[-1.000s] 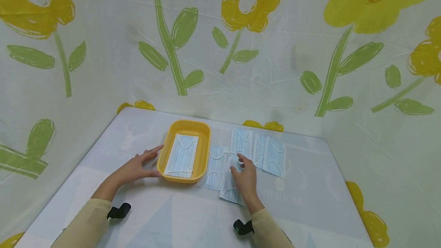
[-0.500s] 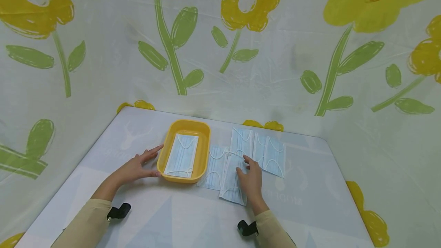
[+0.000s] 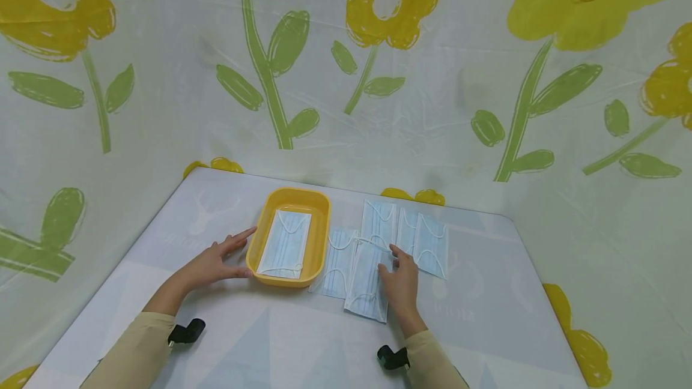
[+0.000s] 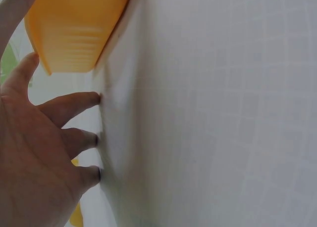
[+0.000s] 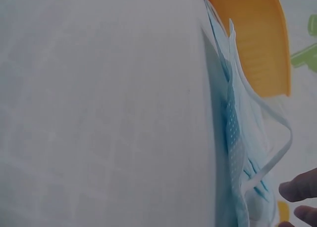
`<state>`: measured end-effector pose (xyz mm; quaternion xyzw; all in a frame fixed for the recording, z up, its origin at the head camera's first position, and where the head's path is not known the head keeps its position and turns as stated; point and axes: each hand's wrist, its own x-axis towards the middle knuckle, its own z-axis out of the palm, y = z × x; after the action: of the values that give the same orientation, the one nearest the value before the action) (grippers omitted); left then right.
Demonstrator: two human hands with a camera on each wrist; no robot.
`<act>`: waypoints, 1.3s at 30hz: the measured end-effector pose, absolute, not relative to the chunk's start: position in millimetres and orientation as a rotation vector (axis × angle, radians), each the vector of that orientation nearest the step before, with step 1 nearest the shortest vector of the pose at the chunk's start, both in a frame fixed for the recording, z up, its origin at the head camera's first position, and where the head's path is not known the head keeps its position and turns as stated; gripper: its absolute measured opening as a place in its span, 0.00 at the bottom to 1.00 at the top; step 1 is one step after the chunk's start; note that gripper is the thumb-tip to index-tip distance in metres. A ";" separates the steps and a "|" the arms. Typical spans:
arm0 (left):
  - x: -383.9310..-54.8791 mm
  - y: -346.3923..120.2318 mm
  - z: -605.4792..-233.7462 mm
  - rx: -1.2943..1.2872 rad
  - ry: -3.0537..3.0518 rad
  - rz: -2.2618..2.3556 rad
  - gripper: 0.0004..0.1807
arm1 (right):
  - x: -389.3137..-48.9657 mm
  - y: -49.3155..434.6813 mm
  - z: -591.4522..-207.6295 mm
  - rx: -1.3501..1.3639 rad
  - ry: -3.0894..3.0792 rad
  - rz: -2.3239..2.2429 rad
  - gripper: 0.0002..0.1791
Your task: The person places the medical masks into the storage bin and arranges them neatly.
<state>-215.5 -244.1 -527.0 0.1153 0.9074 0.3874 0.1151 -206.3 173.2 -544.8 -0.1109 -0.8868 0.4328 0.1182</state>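
A yellow plastic tray (image 3: pixel 325 209) lies on the table with a light blue face mask (image 3: pixel 285 248) inside. My left hand (image 3: pixel 209 268) is at its left side, thumb and index fingertip at the rim. The left wrist view shows the other fingers (image 4: pixel 69 107) spread down toward the table. My right hand (image 3: pixel 401 286) hovers over the right edge of a pleated mask (image 3: pixel 366 287), fingers slightly bent, nothing between them. In the right wrist view that mask's edge (image 5: pixel 237 148) stands up a little with an ear loop rising, and the fingertips (image 5: pixel 299 186) are apart from it.
Another mask (image 3: pixel 333 278) lies partly under the front one, against the tray. Several more overlap behind and to the right, including a back mask (image 3: pixel 378 216) and a rightmost mask (image 3: pixel 432 244). A flower-printed curtain (image 3: pixel 427 107) surrounds the pale table (image 3: pixel 486 317).
My right hand has moved to the right across the front mask, baring more of its surface. The left hand, the tray and the masks have stayed in place.
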 end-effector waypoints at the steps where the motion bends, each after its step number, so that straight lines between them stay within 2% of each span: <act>1: -215.4 -244.3 -526.9 0.337 2.659 1.135 0.57 | -206.0 173.7 -545.0 -0.323 -2.594 1.261 0.29; 24: -215.6 -245.6 -528.9 0.366 2.655 1.155 0.56 | -213.8 182.8 -548.7 -0.294 -2.682 1.136 0.34; 39: -212.6 -245.9 -524.8 0.371 2.644 1.169 0.56 | -216.8 180.1 -546.9 -0.282 -2.688 1.144 0.33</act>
<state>-212.6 -245.9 -524.8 0.1264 0.9013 0.3985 0.1132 -216.8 180.1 -546.9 -0.0955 -0.9110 0.3877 0.1032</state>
